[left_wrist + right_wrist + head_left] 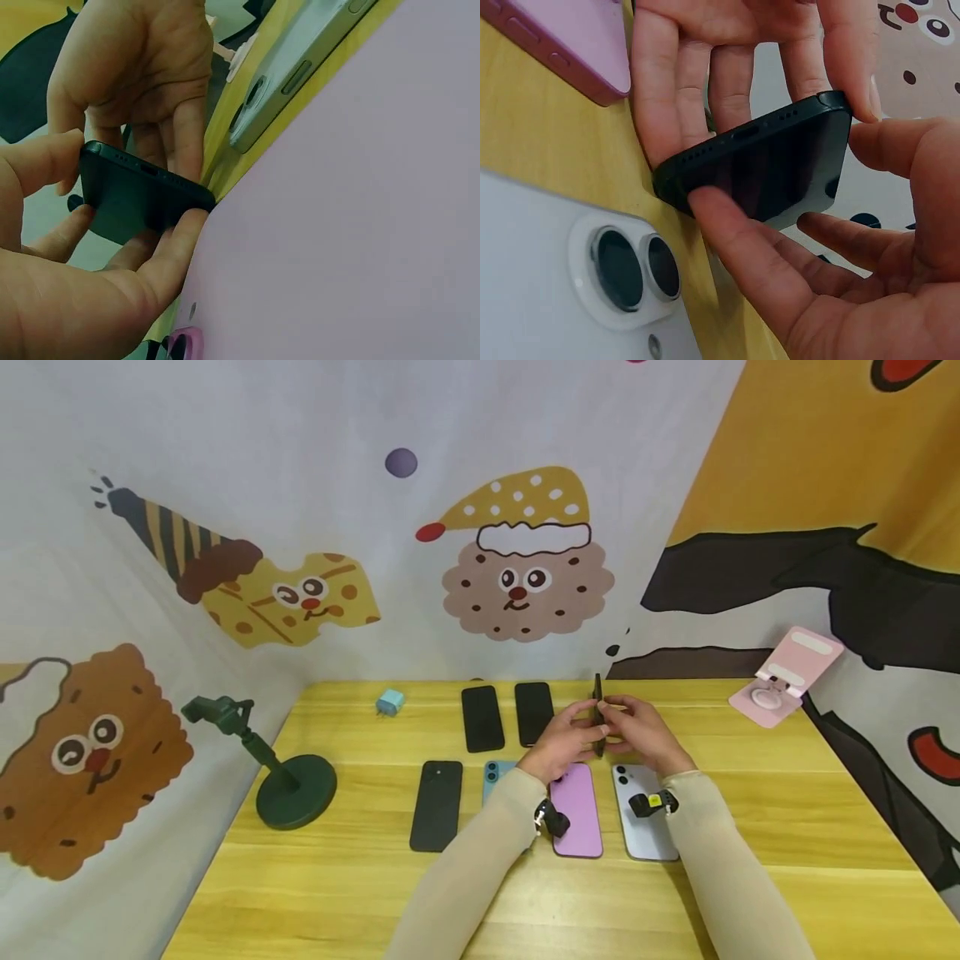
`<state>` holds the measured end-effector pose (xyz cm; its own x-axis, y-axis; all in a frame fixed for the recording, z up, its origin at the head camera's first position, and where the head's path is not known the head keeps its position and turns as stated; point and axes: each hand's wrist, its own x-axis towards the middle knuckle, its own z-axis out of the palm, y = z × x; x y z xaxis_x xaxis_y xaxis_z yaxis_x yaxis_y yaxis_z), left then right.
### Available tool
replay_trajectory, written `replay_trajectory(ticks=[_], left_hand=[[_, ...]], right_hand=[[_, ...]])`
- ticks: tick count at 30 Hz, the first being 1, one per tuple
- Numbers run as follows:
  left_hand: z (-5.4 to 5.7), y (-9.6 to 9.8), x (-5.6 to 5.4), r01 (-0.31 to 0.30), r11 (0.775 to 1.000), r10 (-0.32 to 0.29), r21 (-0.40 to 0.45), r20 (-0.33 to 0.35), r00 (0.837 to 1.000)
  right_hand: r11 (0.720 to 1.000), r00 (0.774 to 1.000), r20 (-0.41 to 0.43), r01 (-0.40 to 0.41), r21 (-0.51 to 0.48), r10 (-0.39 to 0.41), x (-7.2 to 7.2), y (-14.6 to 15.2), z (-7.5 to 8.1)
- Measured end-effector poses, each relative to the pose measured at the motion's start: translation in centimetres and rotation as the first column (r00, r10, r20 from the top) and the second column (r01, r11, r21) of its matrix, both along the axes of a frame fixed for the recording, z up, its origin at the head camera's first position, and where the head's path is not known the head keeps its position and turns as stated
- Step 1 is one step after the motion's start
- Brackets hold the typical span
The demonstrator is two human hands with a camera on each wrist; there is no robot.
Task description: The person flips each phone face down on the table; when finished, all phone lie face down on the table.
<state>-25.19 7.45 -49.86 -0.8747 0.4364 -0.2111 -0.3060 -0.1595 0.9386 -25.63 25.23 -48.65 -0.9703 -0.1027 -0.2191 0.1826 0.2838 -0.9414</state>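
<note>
A dark smartphone (598,727) stands on its long edge between my two hands, its port end toward me. My left hand (558,743) holds it from the left, thumb at the upper edge and fingers against the dark back (124,202). From the other side my right hand (643,733) grips it, with fingers on the glossy screen (780,172) and thumb at the top corner. Under the left wrist lies a pink phone (577,827), back up. A white phone (637,814) lies below the right hand, its two lenses (619,270) close by in the right wrist view.
Two black phones (482,718) lie at the back, screens up. Left of the pink phone are a teal phone (495,772), partly under my sleeve, and a dark phone (437,806). A blue charger (390,702), green stand (296,792) and pink stand (795,668) sit farther out.
</note>
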Motion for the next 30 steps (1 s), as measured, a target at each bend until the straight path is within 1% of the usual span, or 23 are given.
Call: replay_trajectory(ticks=[3, 8, 14, 19, 25, 27, 30], left_hand=[[-0.1, 0.2, 0.0, 0.012, 1.0, -0.013, -0.014, -0.021, 1.0], [-0.2, 0.3, 0.2, 0.013, 0.997, -0.017, -0.07, -0.051, 0.999], [-0.1, 0.4, 0.4, -0.023, 0.991, 0.013, -0.128, -0.081, 0.997], [0.1, 0.5, 0.7, -0.047, 0.985, 0.03, -0.165, -0.102, 0.994], [0.5, 0.3, 0.7, -0.044, 0.987, 0.023, -0.157, -0.132, 0.991], [0.6, 0.1, 0.6, -0.048, 0.989, 0.03, -0.136, -0.13, 0.991], [0.6, -0.3, 0.3, -0.057, 0.995, 0.048, -0.086, -0.107, 0.993]], right_hand=[[1.0, 1.0, -0.005, -0.002, -0.011, 0.002, 0.2, 0.1, 0.1], [1.0, 1.0, -0.005, 0.001, -0.016, -0.001, 0.1, 0.4, 0.3], [1.0, 1.0, -0.019, 0.01, -0.001, -0.01, 0.0, 0.5, 0.5], [0.999, 0.999, -0.041, 0.024, 0.022, -0.023, 0.3, 0.7, 0.9], [0.999, 0.997, -0.073, 0.03, 0.045, -0.027, 0.7, 1.0, 1.8], [0.998, 0.996, -0.08, 0.033, 0.053, -0.028, 0.9, 1.1, 2.1], [0.997, 0.996, -0.084, 0.038, 0.066, -0.032, 1.2, 1.2, 2.6]])
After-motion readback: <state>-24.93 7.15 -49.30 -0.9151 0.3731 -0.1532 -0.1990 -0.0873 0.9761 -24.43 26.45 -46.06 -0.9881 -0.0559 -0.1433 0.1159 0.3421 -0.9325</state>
